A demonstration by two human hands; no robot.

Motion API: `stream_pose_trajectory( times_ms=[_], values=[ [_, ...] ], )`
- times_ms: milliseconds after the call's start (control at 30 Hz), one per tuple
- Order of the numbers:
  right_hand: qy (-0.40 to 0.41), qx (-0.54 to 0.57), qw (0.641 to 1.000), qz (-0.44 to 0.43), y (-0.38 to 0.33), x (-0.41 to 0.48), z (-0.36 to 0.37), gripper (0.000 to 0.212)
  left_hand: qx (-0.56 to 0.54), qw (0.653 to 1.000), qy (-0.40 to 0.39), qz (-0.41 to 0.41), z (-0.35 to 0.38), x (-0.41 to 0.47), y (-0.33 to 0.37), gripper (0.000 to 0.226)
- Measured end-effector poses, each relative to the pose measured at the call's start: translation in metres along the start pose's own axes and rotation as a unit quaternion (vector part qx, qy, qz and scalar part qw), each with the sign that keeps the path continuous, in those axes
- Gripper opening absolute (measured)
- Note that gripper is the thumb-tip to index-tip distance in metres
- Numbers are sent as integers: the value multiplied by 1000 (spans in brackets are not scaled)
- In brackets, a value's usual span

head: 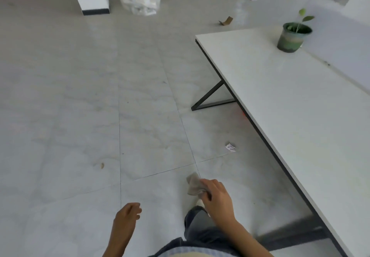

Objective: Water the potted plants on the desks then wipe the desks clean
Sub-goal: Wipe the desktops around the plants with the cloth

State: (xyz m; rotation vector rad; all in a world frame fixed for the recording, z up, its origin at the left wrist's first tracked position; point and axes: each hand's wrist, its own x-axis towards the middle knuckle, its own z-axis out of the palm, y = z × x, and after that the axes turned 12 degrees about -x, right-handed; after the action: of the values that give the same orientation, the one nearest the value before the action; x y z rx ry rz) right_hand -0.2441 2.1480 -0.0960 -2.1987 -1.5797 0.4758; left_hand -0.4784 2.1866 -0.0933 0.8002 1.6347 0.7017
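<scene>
Right hand [217, 198]: low in view, fingers curled round a grey cloth [193, 184]. The cloth bunches out past the fingertips; the part inside the palm is hidden.

Left hand [128, 213]: hangs left of the right hand, well apart from it. Fingers loosely curled, nothing in them. Seen from the back, so the palm side is out of sight. Forearm cut off at the bottom edge.

Desk [290, 100]: white top, dark frame, to the right of the right hand and stretching away ahead. Its near end runs out of frame at the lower right. Neither hand touches it.

Pot [293, 36]: stands upright on the desk, far ahead and right of the cloth. Green, banded; surface detail blurred. A thin seedling [302, 16] with a few leaves rises from it. Soil not readable.

Leg [198, 222] in dark jeans below the right hand; the wrist covers part of a pale shoe [200, 202].

Floor [80, 116]: a crumpled paper scrap [230, 147] ahead of the right hand, print illegible. Far ahead, a clear plastic bag [140, 0], contents unclear. Top-right clutter too dark to identify.
</scene>
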Motion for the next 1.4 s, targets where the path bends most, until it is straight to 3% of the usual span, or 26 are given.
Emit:
stream_pose_trajectory(
  times_ms=[333,467,567,833,1167,1300,1400],
  values=[
    [-81,-3,995,56,57,151,-52,37,139,981,-82,112,141,71,128,17],
    [-126,-3,990,60,66,178,-50,37,158,980,-81,91,158,96,136,11],
    [-134,-13,989,64,69,209,-50,36,139,988,-45,50,162,121,147,19],
    [-106,-20,990,85,63,324,-51,34,104,994,-28,18,186,241,205,23],
    [-34,25,979,198,19,485,-63,33,144,965,-163,149,265,412,400,17],
    [5,159,946,283,15,513,-81,30,162,956,-202,138,298,446,428,17],
    [110,279,875,381,36,526,-112,29,178,949,-238,103,321,452,422,18]
  ],
)
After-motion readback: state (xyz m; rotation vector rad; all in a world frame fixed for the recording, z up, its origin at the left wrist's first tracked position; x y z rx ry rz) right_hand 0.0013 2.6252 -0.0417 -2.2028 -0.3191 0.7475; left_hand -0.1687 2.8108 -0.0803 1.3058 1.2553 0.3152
